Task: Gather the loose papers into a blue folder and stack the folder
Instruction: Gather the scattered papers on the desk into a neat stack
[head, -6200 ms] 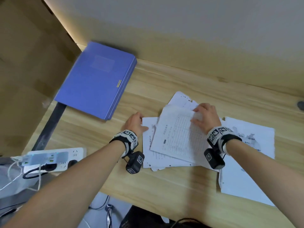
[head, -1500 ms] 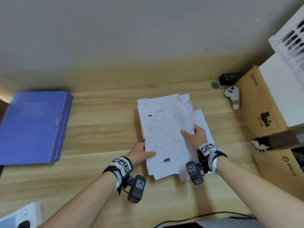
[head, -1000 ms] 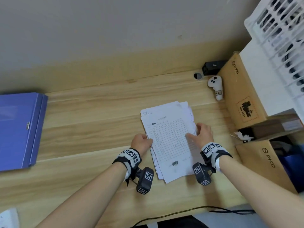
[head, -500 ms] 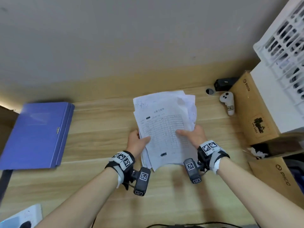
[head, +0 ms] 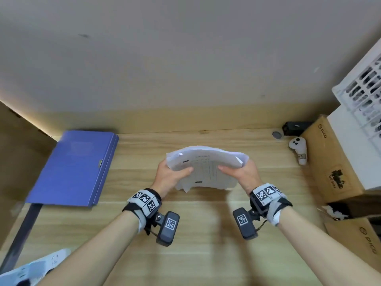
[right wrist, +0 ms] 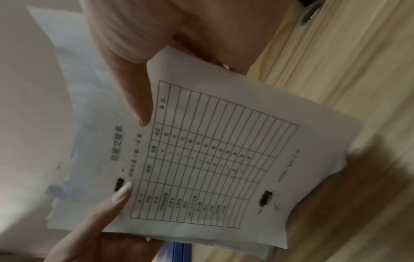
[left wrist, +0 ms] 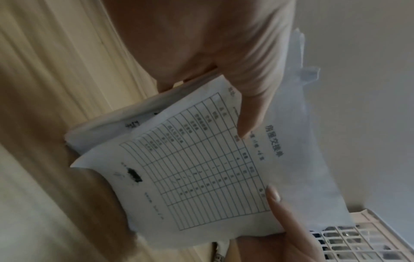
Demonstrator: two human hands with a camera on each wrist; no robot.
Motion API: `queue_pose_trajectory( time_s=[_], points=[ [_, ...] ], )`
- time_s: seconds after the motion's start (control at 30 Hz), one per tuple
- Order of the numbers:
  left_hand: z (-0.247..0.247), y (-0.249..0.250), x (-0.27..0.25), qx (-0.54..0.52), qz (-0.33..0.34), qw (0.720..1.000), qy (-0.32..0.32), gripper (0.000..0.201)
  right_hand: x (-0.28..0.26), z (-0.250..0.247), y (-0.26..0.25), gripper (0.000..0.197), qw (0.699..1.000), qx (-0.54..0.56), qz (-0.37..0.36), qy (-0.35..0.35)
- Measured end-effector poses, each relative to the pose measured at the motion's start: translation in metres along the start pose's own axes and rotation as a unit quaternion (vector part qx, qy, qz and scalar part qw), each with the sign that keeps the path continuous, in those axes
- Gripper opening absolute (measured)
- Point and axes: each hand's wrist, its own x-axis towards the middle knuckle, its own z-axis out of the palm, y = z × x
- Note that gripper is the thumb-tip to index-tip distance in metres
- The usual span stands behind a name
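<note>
Papers (head: 206,162): gathered stack, held above desk (head: 206,244).
Left hand (head: 168,176): gripping left edge.
Right hand (head: 242,174): gripping right edge.
Blue folder (head: 76,168): closed, well left.

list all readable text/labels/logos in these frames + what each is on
"房屋交接单": heading of the top sheet of the papers in both hands.
Table entries and handwriting on that sheet: too blurred to read.
"pico": side of the upper cardboard box, and again on the lower cardboard box.
Small print by the black logo on the upper box: unreadable.
Square black-and-white tags on the wristbands: patterns, no words.
Blue folder: no readable text.
</note>
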Motion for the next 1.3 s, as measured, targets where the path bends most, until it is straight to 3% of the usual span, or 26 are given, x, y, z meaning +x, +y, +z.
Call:
queue_pose_trajectory(
  time_s=[0.1,0.33,0.5,0.67,0.8,0.93,1.03,1.17,1.3],
  points=[
    [0.003,0.006,-0.002,-0.023,0.011,1.000,-0.007,0.033,0.000,0.005,-0.011,0.017,1.000,-0.005,-0.007,0.003],
    [-0.005,0.000,0.001,-0.021,0.012,1.000,0.004,0.033,-0.010,-0.002,-0.011,0.044,0.998,-0.020,-0.022,0.050],
    [0.001,-0.001,0.000,-0.027,0.011,1.000,-0.005,0.031,-0.011,0.002,-0.016,0.024,0.999,-0.012,-0.020,0.045],
    [0.007,0.013,0.003,-0.073,0.032,0.997,0.012,0.028,-0.012,0.001,-0.022,0.018,0.996,0.007,-0.039,0.078],
    [-0.001,0.005,0.005,-0.027,0.022,0.999,-0.007,0.027,-0.018,-0.005,-0.013,0.035,0.997,0.000,-0.027,0.075],
    [0.004,-0.014,-0.002,0.009,-0.016,0.999,-0.038,0.029,-0.024,-0.003,0.010,0.034,0.998,-0.002,0.025,0.053],
    [0.016,-0.011,-0.004,-0.025,-0.016,0.999,-0.015,0.029,-0.021,-0.003,0.012,0.038,0.997,0.007,0.026,0.074],
    [0.021,-0.016,-0.001,-0.027,-0.015,0.999,-0.036,0.032,-0.018,-0.010,0.015,0.037,0.995,0.040,0.031,0.088],
    [0.029,-0.032,0.000,-0.001,-0.049,0.998,-0.025,0.030,-0.019,-0.012,0.034,0.063,0.996,0.040,0.053,0.066]
  ],
)
